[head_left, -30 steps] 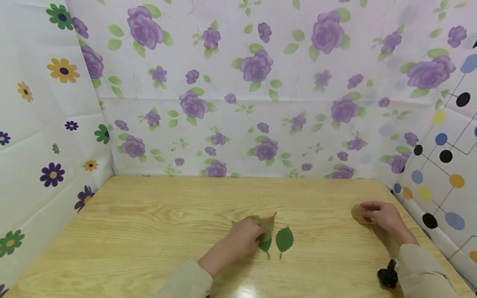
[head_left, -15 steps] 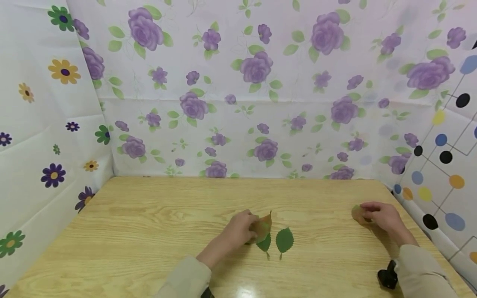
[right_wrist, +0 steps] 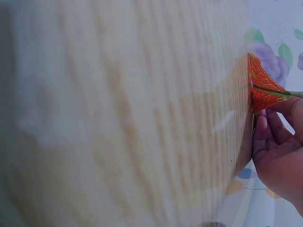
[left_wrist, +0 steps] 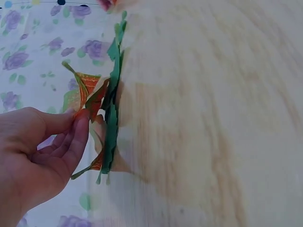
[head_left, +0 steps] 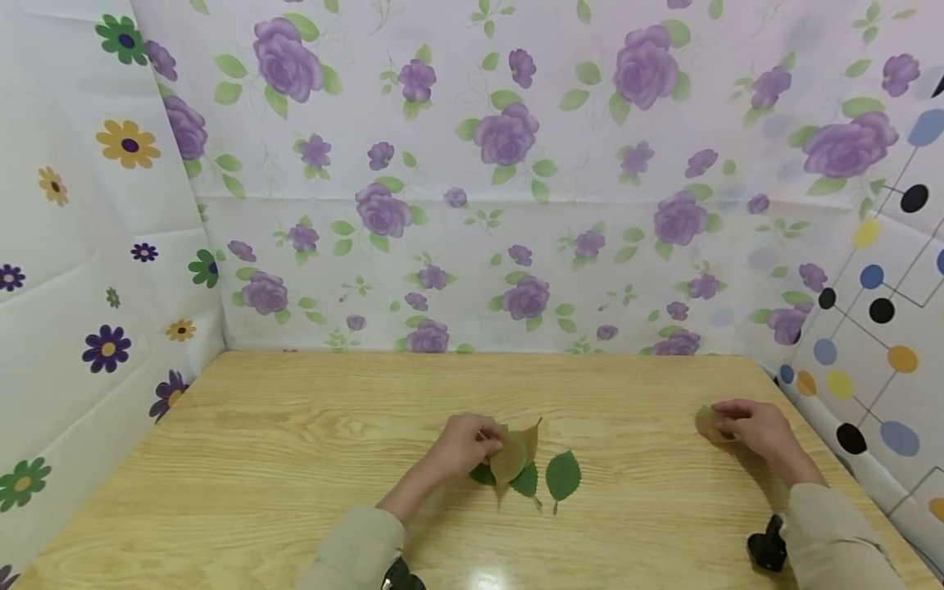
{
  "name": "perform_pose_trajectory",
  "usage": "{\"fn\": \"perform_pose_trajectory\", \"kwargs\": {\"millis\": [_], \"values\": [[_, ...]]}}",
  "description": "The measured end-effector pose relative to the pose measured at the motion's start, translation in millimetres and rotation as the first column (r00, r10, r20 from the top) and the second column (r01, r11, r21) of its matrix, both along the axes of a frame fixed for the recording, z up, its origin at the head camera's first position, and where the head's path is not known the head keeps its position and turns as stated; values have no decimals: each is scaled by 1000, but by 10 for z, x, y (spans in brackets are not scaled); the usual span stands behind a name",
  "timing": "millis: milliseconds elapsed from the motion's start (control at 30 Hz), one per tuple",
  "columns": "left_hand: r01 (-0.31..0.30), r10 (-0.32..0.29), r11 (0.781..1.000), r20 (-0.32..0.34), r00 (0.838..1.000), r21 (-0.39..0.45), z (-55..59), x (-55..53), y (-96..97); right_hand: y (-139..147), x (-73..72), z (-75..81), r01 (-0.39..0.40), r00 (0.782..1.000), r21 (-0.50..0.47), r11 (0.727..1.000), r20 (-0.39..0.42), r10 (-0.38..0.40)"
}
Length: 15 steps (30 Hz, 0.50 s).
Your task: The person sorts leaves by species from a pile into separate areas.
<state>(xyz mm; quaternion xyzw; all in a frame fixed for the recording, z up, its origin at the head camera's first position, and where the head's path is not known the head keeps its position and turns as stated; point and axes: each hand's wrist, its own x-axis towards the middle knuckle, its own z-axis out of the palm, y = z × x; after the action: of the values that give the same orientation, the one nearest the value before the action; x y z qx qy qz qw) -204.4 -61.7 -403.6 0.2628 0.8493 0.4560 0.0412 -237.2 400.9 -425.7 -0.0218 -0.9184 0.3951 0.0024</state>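
"Worktop (head_left: pixel 258 459) first: what lies on it?"

"Just below the centre of the head view, a brownish leaf (head_left: pixel 506 467) sits in front, partly covering an orange-brown leaf (head_left: pixel 532 442) whose stem points up. A toothed green leaf (head_left: pixel 525 482) shows from under them, and a bit of dark green leaf (head_left: pixel 483 474) peeks out at the group's lower left. Just to the right, on its own, lies a separate green leaf (head_left: pixel 564 475)."

"And the left hand (head_left: pixel 466 447)?"

"At the group's left edge. Thumb and fingers pinch the brownish leaf by its side; the left of the left wrist view shows their tips brought together against it."

"What about the right hand (head_left: pixel 760 430)?"

"Well apart, toward the right edge of the head view, at a brown-and-green leaf (head_left: pixel 708 424). Its fingers are bent in and touch that leaf. Whether they grip it or only rest there, I can't tell."

"Anything around them?"

"Beige sleeves (head_left: pixel 833 533) along the bottom, a black device (head_left: pixel 767 547) at lower right, and rose-printed cloth (head_left: pixel 472 270) filling the upper middle."
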Motion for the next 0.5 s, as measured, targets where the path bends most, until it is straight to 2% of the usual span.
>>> {"fn": "perform_pose_trajectory", "kwargs": {"millis": [167,267,433,500], "values": [[-40,32,997,107,994,73,26,6,20,6,-7,-7,0,1000,8,1000,-7,0],[-53,31,991,167,986,124,56,12,47,12,-12,-11,0,1000,9,1000,-9,0],[-78,16,970,257,966,231,124,20,106,16,-11,-19,-5,1000,14,1000,-17,5],[-93,23,963,267,964,252,146,9,135,12,-9,-19,-7,1000,15,1000,-21,7]]}}
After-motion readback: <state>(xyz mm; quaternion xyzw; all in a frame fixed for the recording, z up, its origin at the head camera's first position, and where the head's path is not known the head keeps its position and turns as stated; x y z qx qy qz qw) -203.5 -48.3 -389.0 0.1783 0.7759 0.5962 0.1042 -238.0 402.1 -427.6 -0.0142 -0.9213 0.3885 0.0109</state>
